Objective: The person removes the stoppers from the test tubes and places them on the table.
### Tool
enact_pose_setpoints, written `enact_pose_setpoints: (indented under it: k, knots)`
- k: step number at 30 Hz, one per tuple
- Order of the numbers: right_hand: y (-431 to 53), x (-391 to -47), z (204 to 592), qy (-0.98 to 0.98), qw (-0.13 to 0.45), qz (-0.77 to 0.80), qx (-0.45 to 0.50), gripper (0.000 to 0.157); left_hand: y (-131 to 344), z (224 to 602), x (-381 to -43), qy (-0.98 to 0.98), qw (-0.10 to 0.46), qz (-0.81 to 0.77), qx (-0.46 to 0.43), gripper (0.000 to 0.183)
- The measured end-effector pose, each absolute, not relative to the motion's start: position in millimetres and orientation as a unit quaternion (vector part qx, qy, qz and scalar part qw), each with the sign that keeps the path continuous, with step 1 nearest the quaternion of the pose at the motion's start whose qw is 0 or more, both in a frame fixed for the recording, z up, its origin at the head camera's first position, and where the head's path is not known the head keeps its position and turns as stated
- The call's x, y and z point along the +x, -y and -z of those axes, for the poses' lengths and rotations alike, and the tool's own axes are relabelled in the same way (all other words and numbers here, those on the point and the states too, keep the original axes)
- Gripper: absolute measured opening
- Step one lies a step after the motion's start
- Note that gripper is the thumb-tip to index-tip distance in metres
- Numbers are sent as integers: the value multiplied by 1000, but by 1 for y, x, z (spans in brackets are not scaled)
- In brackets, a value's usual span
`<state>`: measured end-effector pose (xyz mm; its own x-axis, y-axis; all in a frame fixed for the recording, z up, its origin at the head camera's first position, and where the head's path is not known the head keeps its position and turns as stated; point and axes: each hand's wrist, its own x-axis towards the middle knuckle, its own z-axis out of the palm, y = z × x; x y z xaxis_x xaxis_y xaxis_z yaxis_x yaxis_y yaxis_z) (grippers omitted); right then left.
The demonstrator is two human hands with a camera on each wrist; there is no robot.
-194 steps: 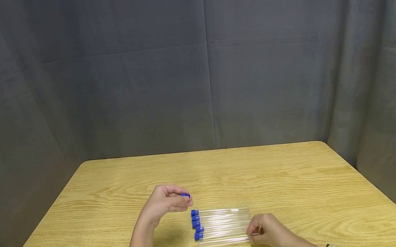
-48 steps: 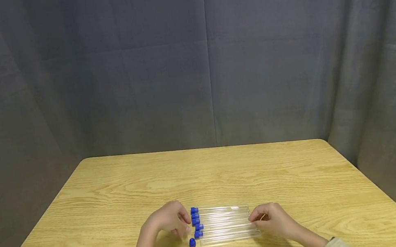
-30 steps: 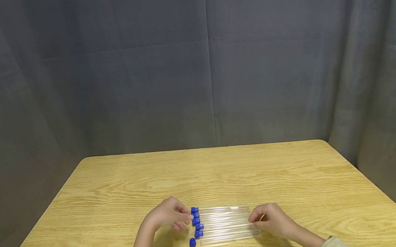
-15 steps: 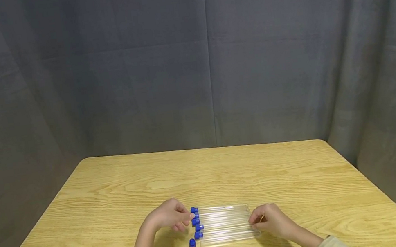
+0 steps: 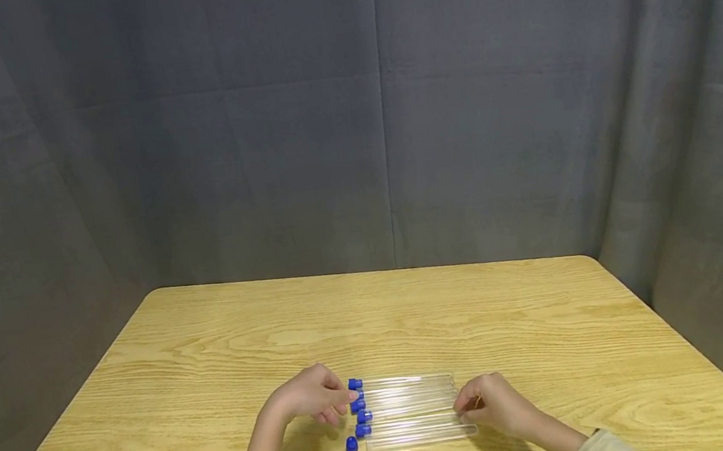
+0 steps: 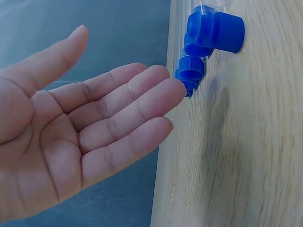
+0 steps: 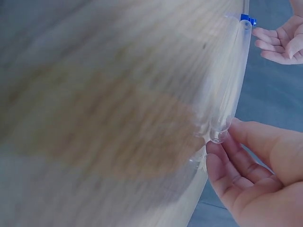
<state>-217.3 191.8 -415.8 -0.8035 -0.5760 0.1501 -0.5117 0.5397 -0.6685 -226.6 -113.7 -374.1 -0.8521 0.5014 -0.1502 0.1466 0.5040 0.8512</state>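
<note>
The table (image 5: 514, 312) now bears 1 loose blue cap (image 5: 351, 446).

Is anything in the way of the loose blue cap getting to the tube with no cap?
Nothing visible: only table top lies between the loose blue cap and the uncapped tube. The capped tubes lie beyond, off that path.

From seven o'clock in the head view, the left forearm (image 5: 262, 442) leads to the left hand (image 5: 309, 394), aimed toward three, its fingers (image 6: 135, 109) nearly straight and its thumb (image 6: 59, 56) spread. The right forearm (image 5: 556, 442) comes from five; the right hand (image 5: 496, 406) points toward ten, thumb and bent fingers pinching.
</note>
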Motion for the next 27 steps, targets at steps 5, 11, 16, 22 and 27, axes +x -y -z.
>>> enact_pose_setpoints:
  k: [5,11,16,22,27]
  knots:
    - [-191,-217,416,-877,45,365,-311,8,114,374,-227,-844,194,-461,192,29]
    - [-190,-218,416,-880,40,346,-322,15,114,372,-226,-840,197,-466,198,30]
    - [-189,-218,417,-882,36,341,-323,20,114,372,-226,-836,200,-469,202,30]
    - [-188,-217,417,-885,17,322,-336,19,114,373,-226,-838,198,-466,203,30]
    - [-187,-217,418,-888,11,309,-340,16,115,374,-226,-839,197,-466,201,30]
